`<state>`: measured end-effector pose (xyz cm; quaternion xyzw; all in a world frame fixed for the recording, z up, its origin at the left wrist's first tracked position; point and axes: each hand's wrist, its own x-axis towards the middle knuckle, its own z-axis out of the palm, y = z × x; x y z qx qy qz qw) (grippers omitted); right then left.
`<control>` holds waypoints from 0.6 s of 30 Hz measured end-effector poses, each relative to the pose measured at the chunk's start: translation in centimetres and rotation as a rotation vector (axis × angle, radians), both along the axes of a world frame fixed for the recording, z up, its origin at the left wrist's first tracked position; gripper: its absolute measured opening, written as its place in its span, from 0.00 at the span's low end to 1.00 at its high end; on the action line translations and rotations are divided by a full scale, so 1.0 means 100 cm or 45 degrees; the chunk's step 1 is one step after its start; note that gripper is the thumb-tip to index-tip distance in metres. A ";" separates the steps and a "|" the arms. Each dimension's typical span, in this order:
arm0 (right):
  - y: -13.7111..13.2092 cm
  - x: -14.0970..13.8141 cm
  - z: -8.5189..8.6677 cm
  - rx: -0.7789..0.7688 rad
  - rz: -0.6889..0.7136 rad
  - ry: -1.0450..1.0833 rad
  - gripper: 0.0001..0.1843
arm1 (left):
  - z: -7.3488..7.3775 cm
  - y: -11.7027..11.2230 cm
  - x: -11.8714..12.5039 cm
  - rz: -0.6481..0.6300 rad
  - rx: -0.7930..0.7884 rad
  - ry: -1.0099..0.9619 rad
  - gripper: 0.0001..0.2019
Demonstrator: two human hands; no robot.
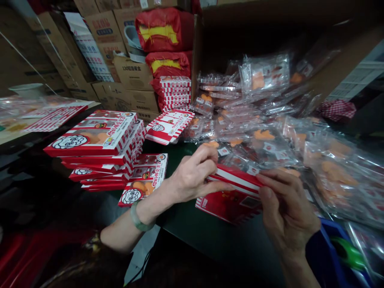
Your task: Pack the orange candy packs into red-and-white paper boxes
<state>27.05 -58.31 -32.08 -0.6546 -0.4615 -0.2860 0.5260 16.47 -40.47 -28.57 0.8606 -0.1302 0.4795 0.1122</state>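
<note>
My left hand (195,176) and my right hand (282,208) both pinch a red-and-white striped carton (232,194) held tilted over a dark green table (207,236). The left fingers grip its upper left edge, the right fingers its upper right edge. A stack of the same striped cartons (99,148), each with a cartoon face and orange contents, rises to the left. Just right of that stack, by my left wrist, lies one single carton (145,180).
A heap of clear plastic packets with orange pieces (279,136) covers the right side, spilling from a large cardboard box (270,24). Brown cartons (132,76) and red sacks (162,30) stand behind. A blue bin (327,252) sits at lower right.
</note>
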 end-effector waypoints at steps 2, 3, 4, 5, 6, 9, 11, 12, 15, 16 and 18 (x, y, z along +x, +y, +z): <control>-0.002 -0.002 0.000 -0.005 -0.012 -0.028 0.11 | -0.003 -0.002 -0.002 -0.049 0.007 -0.086 0.17; -0.004 -0.002 -0.002 -0.007 -0.002 -0.035 0.12 | -0.004 -0.003 -0.003 -0.085 -0.004 -0.132 0.17; -0.005 -0.002 -0.004 -0.004 0.014 -0.039 0.13 | -0.006 -0.004 -0.004 -0.124 -0.028 -0.177 0.16; -0.006 -0.001 -0.006 -0.001 0.036 -0.045 0.14 | -0.008 -0.006 -0.005 -0.162 -0.060 -0.219 0.16; -0.008 0.001 -0.008 0.003 0.066 -0.056 0.14 | -0.011 -0.007 -0.006 -0.198 -0.088 -0.248 0.15; -0.010 0.008 -0.013 0.011 0.190 -0.092 0.15 | -0.017 -0.007 -0.007 -0.271 -0.146 -0.267 0.13; -0.009 0.012 -0.014 0.011 0.264 -0.088 0.16 | -0.020 -0.005 -0.004 -0.278 -0.225 -0.283 0.14; -0.007 0.012 -0.013 0.016 0.283 -0.078 0.16 | -0.021 -0.004 -0.001 -0.267 -0.286 -0.279 0.16; 0.001 0.009 -0.010 0.041 0.272 -0.060 0.14 | -0.022 -0.005 0.008 -0.268 -0.460 -0.124 0.16; 0.003 0.006 -0.009 0.049 0.253 -0.053 0.13 | -0.022 -0.007 0.010 -0.287 -0.496 -0.050 0.14; 0.002 0.002 -0.008 0.038 0.200 -0.036 0.11 | -0.024 -0.012 0.012 -0.307 -0.537 0.010 0.10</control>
